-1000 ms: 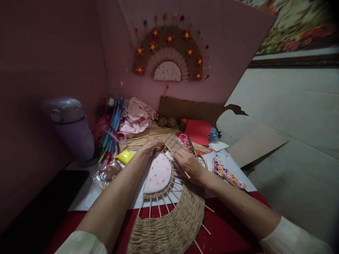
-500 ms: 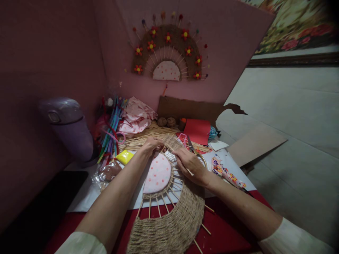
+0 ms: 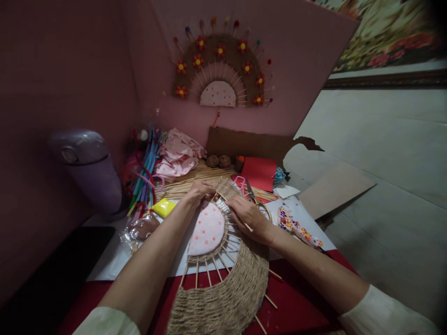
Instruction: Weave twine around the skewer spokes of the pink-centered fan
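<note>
A half-ring of woven twine (image 3: 223, 298) on thin wooden sticks lies in front of me, around a half-round pad of pink dotted cloth (image 3: 208, 229). At the far end of the weave my left hand (image 3: 202, 190) has its fingers closed on the edge, beside the pad. My right hand (image 3: 250, 216) lies over the twine and sticks just right of there, fingers bent, with a pale stick tip showing under the palm. Scissors (image 3: 263, 209) lie partly behind my right hand. The fingertips of both hands are partly hidden.
A purple bottle (image 3: 92, 174) stands left. Behind lie pipe cleaners (image 3: 148, 160), crumpled pink cloth (image 3: 179, 153), brown twine balls (image 3: 224, 161) and red sheet (image 3: 259, 173). A yellow packet (image 3: 163, 207) is left, flowered fabric (image 3: 298, 228) right. A finished woven half-ring (image 3: 223, 58) hangs on the pink board.
The view has shifted very slightly. My right hand has turned a little over the weave, and less of the pale stick shows under it. My left hand stays in place.
</note>
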Tool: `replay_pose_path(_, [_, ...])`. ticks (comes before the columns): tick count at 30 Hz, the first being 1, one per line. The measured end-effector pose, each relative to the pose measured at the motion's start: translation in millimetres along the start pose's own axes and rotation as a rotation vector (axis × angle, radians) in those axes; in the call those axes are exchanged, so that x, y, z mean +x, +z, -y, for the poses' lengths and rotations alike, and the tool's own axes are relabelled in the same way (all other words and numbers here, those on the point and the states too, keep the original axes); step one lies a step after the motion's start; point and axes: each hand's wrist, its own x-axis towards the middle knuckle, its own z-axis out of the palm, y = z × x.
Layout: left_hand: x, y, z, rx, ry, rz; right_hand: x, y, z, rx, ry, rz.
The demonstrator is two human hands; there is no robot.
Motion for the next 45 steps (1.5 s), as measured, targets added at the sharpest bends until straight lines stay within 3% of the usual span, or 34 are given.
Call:
replay_pose_path(10, [-2.1,1.2,-1.1,0.002,0.014,0.001,-0.2,1.0,-1.7,0.014,0.007,0.013])
replay_pose_path(19, [-1.1,0.4,-1.1,0.006,0.008,0.019,-2.0,-0.7,-1.4,0.168,0.123,-0.188])
replay_pose_path(30, [1.3,0.1,0.6,0.003,0.009,0.026,-1.3,2.9,-3.6,0.192,0.109,-0.085])
replay_pose_path(32, [2.0,-0.2,1.4,0.001,0.009,0.024,0.2,1.7,-3.2,0.273,0.194,-0.111])
replay_pose_path(34, [1.8,-0.4,1.7,0.000,0.009,0.028,3.0,0.4,-3.5,0.432,0.378,-0.164])
replay_pose_path(37, [0.7,-0.2,1.2,-0.006,0.010,0.033,8.2,-0.3,-7.3,0.836,0.701,-0.275])
replay_pose_path(40, [0.8,0.8,1.3,-0.018,0.006,0.026,11.0,-1.4,-14.1,1.166,0.870,-0.379])
replay_pose_path(43, [2.6,1.3,3.1,-0.030,0.004,0.021,8.6,-5.4,-22.9,1.254,0.947,-0.457])
replay_pose_path(45, [4.1,0.9,4.8,-0.033,0.007,0.022,3.6,-10.6,-31.6,1.113,0.935,-0.493])
